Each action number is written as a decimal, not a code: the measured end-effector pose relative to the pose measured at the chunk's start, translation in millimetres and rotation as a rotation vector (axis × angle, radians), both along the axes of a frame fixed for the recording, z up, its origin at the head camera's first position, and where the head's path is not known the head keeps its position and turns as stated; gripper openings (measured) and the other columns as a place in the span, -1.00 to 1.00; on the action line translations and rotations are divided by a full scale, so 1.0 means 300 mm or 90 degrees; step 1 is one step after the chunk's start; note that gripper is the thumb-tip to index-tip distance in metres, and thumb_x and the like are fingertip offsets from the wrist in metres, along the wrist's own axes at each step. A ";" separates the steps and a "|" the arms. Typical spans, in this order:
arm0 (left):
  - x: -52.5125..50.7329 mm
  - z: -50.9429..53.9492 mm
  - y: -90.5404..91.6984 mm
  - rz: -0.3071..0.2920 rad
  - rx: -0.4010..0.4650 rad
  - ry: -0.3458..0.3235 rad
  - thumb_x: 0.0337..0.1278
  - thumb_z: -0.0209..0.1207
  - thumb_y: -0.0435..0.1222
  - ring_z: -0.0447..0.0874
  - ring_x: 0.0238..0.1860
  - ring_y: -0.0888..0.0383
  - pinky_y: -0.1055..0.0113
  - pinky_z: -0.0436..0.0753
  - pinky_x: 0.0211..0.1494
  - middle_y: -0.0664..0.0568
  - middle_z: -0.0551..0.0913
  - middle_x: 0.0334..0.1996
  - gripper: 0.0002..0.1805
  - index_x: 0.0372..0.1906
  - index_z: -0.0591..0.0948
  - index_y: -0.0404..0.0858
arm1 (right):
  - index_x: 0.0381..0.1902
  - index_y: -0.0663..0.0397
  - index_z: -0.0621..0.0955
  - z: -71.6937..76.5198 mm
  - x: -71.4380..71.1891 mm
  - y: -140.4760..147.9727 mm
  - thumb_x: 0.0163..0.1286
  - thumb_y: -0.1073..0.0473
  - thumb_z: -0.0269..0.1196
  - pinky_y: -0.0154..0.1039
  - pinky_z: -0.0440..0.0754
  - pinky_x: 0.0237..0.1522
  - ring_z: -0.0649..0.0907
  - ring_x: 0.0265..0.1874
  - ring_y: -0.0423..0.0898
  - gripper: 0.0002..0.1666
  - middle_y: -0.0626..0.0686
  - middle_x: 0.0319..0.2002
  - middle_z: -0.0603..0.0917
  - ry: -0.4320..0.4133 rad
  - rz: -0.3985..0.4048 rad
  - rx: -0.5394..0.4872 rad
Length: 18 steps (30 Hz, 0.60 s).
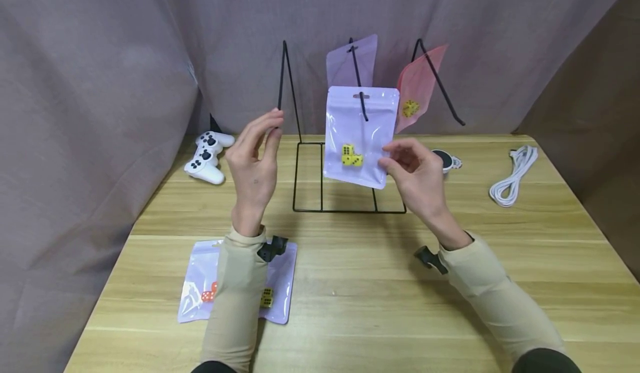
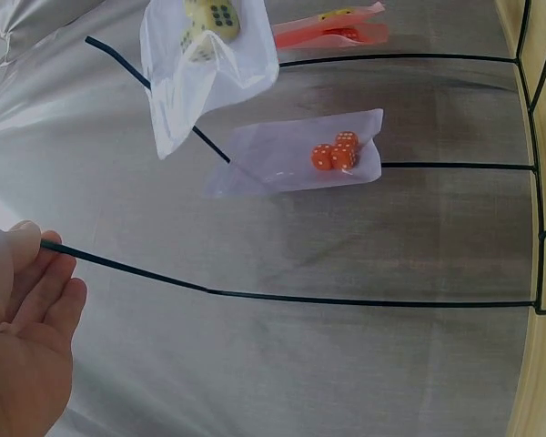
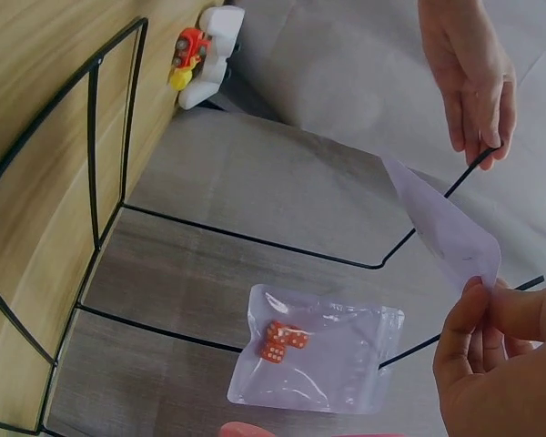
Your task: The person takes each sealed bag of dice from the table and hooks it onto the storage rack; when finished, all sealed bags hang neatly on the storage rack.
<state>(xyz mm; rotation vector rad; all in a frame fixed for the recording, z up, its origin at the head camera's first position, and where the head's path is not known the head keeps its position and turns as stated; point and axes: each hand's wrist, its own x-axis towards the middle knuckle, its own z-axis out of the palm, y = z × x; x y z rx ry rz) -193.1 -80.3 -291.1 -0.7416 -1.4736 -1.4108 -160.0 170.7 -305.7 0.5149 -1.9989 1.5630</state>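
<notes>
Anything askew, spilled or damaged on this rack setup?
Nothing looks spilled or damaged. Only oddity: the pink pouch on the right prong hangs turned sideways, while the front lilac pouch, pinched by the right hand, faces the head camera.

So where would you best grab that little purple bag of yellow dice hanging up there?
Probably pinch the purple bag by its lower right edge, coming from the right, as the right grip does. It hangs thin and flat from the middle hook by its top slot, so that edge is clear of the wire, and the yellow dice sit left of it.
</notes>
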 end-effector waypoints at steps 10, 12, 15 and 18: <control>-0.001 0.003 -0.001 -0.001 0.003 0.002 0.01 0.17 -0.69 0.62 0.00 -0.08 0.06 0.57 0.17 -0.24 0.67 -0.13 -0.82 -0.23 0.62 -0.54 | -0.20 0.50 0.55 0.017 -0.049 -0.011 0.11 0.56 0.31 -0.48 0.63 -0.41 0.57 -0.47 -0.16 -0.74 0.07 -0.40 0.58 0.001 0.001 -0.002; -0.002 0.003 -0.001 -0.002 0.003 0.003 0.03 0.17 -0.68 0.62 0.00 -0.09 0.06 0.57 0.17 -0.24 0.67 -0.13 -0.83 -0.23 0.62 -0.54 | -0.19 0.49 0.55 0.021 -0.059 -0.013 0.12 0.55 0.31 -0.48 0.64 -0.40 0.57 -0.46 -0.16 -0.73 0.05 -0.39 0.58 -0.007 -0.001 -0.004; -0.002 0.002 -0.002 -0.001 0.000 0.002 0.04 0.17 -0.66 0.62 0.00 -0.10 0.06 0.57 0.18 -0.24 0.67 -0.13 -0.84 -0.23 0.62 -0.54 | -0.19 0.50 0.55 0.027 -0.077 -0.014 0.13 0.54 0.31 -0.46 0.65 -0.38 0.58 -0.45 -0.15 -0.74 0.05 -0.39 0.57 -0.015 -0.005 -0.008; -0.002 0.002 -0.002 -0.001 -0.003 0.002 0.04 0.17 -0.67 0.62 -0.01 -0.13 0.06 0.57 0.17 -0.25 0.66 -0.13 -0.84 -0.23 0.62 -0.54 | -0.19 0.49 0.56 0.029 -0.095 -0.012 0.14 0.53 0.31 -0.45 0.66 -0.37 0.59 -0.45 -0.14 -0.75 0.06 -0.39 0.57 -0.034 -0.009 -0.012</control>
